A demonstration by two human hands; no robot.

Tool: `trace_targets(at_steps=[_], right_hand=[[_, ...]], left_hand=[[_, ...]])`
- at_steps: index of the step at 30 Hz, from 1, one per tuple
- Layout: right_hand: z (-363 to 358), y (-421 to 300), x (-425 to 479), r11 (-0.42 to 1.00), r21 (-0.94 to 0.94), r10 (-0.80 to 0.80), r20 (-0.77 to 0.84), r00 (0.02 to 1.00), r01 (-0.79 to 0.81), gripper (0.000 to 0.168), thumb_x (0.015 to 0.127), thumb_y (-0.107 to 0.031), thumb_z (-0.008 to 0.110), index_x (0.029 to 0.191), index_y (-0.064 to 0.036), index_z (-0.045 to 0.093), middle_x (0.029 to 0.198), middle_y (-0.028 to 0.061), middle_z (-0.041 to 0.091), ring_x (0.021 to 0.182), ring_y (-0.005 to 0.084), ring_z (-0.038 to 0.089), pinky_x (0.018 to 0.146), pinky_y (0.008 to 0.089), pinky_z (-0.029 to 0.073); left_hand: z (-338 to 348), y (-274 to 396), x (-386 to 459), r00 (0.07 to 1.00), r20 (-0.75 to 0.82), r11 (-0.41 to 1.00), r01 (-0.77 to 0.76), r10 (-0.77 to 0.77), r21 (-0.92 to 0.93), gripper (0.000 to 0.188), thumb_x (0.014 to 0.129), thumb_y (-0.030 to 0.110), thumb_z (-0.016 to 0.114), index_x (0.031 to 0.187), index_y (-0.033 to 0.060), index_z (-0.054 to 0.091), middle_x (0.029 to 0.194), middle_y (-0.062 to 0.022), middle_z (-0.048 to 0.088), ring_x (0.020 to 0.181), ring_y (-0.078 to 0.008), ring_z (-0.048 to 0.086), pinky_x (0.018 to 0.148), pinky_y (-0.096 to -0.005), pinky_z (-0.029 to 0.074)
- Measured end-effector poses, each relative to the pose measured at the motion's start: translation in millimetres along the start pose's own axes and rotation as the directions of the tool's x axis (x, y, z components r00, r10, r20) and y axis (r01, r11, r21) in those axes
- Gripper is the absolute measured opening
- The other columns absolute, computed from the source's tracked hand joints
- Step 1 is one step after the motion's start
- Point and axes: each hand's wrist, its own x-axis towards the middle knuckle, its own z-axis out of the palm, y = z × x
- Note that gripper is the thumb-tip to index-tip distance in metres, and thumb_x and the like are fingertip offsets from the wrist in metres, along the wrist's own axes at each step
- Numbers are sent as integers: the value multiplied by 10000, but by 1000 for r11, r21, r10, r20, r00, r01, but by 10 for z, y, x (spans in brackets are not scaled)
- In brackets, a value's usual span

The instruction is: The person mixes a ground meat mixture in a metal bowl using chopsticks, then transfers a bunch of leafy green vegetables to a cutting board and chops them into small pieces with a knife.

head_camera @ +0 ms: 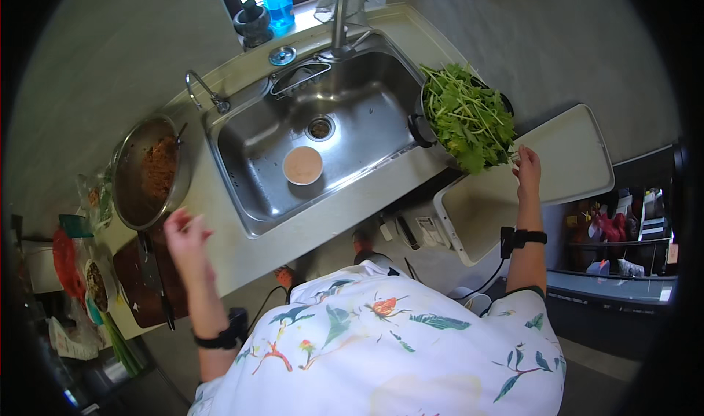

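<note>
My right hand (pixel 527 167) is at the lower right edge of a heap of leafy green herbs (pixel 467 116), its fingertips at some thin stems. The herbs overfill a dark-handled pot (pixel 422 131) on the counter right of the sink. My left hand (pixel 188 240) is raised, slightly blurred, over the counter beside a metal bowl (pixel 125 177) of reddish-brown minced food (pixel 159 168); whether its fingers pinch something small is unclear. A knife (pixel 151 265) lies on a brown cutting board (pixel 129 273) just left of that hand. A round tub of pale liquid (pixel 303 166) stands in the steel sink (pixel 363 113).
An uncovered pale bin (pixel 467 218) stands below the counter at right, with its lid (pixel 577 157) raised. Faucets (pixel 340 25) rise behind the sink. Spring onions (pixel 118 339) and bagged items (pixel 69 262) lie at far left. A blue bottle (pixel 278 3) stands on the sill.
</note>
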Motion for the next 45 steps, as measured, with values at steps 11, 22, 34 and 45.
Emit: trace_targets(at_steps=[11,22,34,45], right_hand=[[130,488,972,942,76,267,425,865,-328,425,943,-257,534,1323,-69,495,1081,91,554,912,206,532,764,366,495],[248,679,1250,940,74,239,552,799,-332,390,951,-170,548,1292,19,536,1213,148,603,1048,270,604,836,411,521],[726,14,585,996,-49,86,567,819,-71,404,942,-171,593,1284,41,554,1173,153,624,984,245,616,782,370,499],[2238,-366,-1177,974,144,-208,878,431,177,208,902,-48,606,1094,24,635,924,24,677,761,98,605,685,255,461]], left_hand=[[3269,-383,-759,673,690,963,164,-267,213,502,837,105,682,1277,22,455,1226,-147,515,1044,-212,571,763,-332,561],[4500,-918,-856,652,624,882,451,-431,139,555,768,29,707,1240,57,416,1068,-153,581,855,-260,661,592,-362,594],[3401,-616,-936,731,533,806,574,-426,-145,428,836,-19,571,1235,71,444,994,-97,603,805,-215,642,632,-367,569],[755,-728,-1305,882,180,710,460,-436,-534,514,796,-55,516,1273,97,397,1103,-126,580,943,-259,642,755,-407,581]])
